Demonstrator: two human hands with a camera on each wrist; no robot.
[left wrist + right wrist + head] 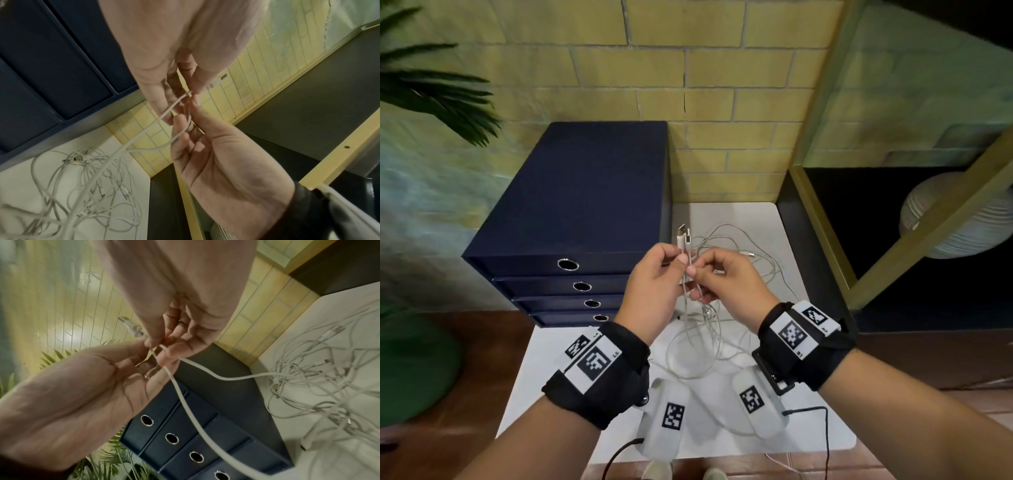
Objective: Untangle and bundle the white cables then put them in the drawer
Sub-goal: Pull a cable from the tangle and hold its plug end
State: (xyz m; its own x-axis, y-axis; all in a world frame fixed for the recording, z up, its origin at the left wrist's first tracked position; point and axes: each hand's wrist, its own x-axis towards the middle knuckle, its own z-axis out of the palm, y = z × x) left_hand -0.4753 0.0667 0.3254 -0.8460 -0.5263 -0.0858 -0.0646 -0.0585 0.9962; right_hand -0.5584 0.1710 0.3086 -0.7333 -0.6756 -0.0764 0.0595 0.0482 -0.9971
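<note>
A tangle of white cables (717, 337) lies on the small white table (818, 435). One cable (686, 274) is lifted out of it, its USB plug (682, 234) sticking up above my left hand (678, 260), which pinches the cord just below the plug. My right hand (697, 270) pinches the same cord right beside it. In the left wrist view the cord (164, 116) runs from the fingertips down to the tangle (92, 186). The right wrist view shows two strands (185, 402) hanging from the pinch. The navy drawer unit (585, 192) stands at the left, all drawers closed.
Each drawer has a round metal pull (568, 264). A black shelf with a gold frame (822, 240) borders the table on the right and holds a white ribbed vase (955, 219). A plant (431, 85) in a green pot stands at the left. A brick wall is behind.
</note>
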